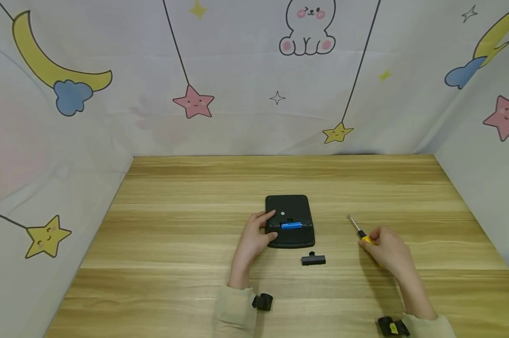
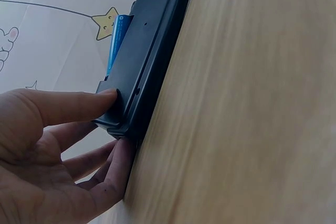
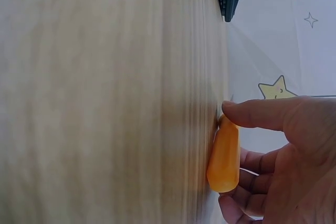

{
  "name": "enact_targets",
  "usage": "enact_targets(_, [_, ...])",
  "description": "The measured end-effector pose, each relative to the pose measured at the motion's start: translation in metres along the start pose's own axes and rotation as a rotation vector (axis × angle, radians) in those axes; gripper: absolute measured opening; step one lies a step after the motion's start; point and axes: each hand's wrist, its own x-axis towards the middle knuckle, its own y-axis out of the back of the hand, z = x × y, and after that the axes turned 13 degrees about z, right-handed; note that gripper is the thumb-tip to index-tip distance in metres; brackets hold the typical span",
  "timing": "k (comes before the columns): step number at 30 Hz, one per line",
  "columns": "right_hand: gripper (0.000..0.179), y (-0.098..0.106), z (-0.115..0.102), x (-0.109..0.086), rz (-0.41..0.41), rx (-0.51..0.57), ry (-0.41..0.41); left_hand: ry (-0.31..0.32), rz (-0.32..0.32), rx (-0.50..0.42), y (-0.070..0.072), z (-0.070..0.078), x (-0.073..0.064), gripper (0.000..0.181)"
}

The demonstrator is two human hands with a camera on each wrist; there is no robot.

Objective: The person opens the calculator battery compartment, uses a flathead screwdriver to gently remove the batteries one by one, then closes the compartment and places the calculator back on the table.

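Note:
A black calculator (image 1: 287,205) lies back up on the table, with a blue battery (image 1: 291,226) in its uncovered compartment. My left hand (image 1: 258,233) grips its left edge; in the left wrist view the thumb (image 2: 84,106) is on the back and other fingers are against the side. A screwdriver (image 3: 224,158) with a yellow-orange handle is pinched in my right hand (image 1: 387,249), its metal shaft pointing up and left, to the right of the calculator. Near the calculator's front edge is a small dark battery cover (image 1: 313,259) with a tab, apart from both hands.
Everything lies on a wood-grain table (image 1: 174,244). A white cloth with printed stars and moons (image 1: 237,126) hangs behind it and along both sides. Black wrist cameras (image 1: 263,302) sit by the cuffs of light sleeves (image 1: 235,310).

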Motion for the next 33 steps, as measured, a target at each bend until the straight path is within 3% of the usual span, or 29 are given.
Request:
enact_targets(10, [0.047,0.001,0.000,-0.001,-0.004,0.003,0.017,-0.006,0.004,0.005,-0.001,-0.001,0.001,0.057])
enact_targets(20, [0.049,0.004,-0.006,-0.004,0.101,0.019,0.069,-0.001,0.008,0.018,-0.002,-0.002,0.002,0.057])
enact_targets(33, [0.038,0.013,-0.032,-0.004,0.168,0.046,0.151,0.001,0.006,0.014,-0.002,-0.002,0.002,0.057])
